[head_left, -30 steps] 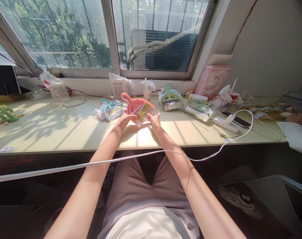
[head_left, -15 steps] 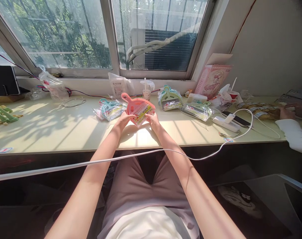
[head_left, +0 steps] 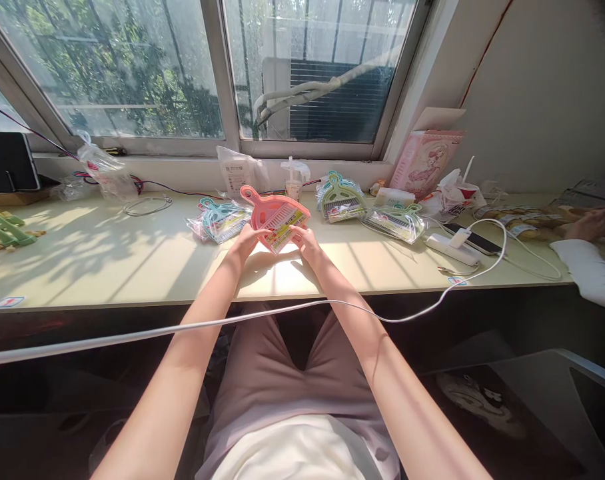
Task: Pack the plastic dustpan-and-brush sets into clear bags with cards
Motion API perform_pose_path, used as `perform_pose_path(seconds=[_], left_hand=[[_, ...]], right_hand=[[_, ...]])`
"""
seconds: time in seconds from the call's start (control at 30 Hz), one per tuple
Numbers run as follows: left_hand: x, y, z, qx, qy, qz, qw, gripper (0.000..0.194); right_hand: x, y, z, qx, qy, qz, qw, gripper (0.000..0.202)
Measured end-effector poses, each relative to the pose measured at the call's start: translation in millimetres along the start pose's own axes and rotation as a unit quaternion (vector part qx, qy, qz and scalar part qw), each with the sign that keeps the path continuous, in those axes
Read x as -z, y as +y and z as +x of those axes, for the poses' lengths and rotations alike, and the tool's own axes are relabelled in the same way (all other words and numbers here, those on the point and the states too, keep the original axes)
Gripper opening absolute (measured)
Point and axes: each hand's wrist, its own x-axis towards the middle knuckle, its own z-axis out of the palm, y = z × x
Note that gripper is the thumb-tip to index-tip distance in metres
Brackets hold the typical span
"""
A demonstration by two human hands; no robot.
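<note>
A pink dustpan and brush set (head_left: 272, 212) with a yellow-and-white label is held above the table, tilted, its looped handle pointing up and left. My left hand (head_left: 247, 241) grips its lower left edge, while my right hand (head_left: 307, 243) pinches the right edge beside the label. To the left of it lies a blue dustpan set (head_left: 222, 219) in clear plastic. Toward the right are a wrapped green dustpan set (head_left: 341, 199) near the window sill and another wrapped green set (head_left: 400, 221).
A white cable (head_left: 192, 325) sags across in front of the table (head_left: 132, 277). On the right are a power strip (head_left: 452, 248), a phone (head_left: 477, 240) and a pink box (head_left: 427, 157). A drink cup (head_left: 292, 187) stands at the back. Another person's sleeve (head_left: 587, 270) shows far right.
The pink dustpan set has shifted very slightly left in my hands. At the far right, the other person's hand has moved a little.
</note>
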Motion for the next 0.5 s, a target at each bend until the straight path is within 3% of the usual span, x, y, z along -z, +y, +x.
perform_pose_path(seconds=[0.23, 0.37, 0.5], left_hand=[[-1.9, 0.7, -0.9, -0.007, -0.013, -0.011, 1.000, 0.084], [-6.4, 3.6, -1.1, -0.005, -0.004, -0.016, 1.000, 0.087], [-9.5, 5.0, 2.3, 0.000, 0.002, -0.037, 0.999, 0.063]], right_hand=[[-7.8, 1.0, 24.9, -0.020, 0.031, 0.043, 0.998, 0.059], [-8.5, 5.9, 34.2, -0.029, 0.067, 0.081, 0.994, 0.060], [-4.9, 9.3, 36.5, -0.018, 0.072, 0.080, 0.994, 0.054]])
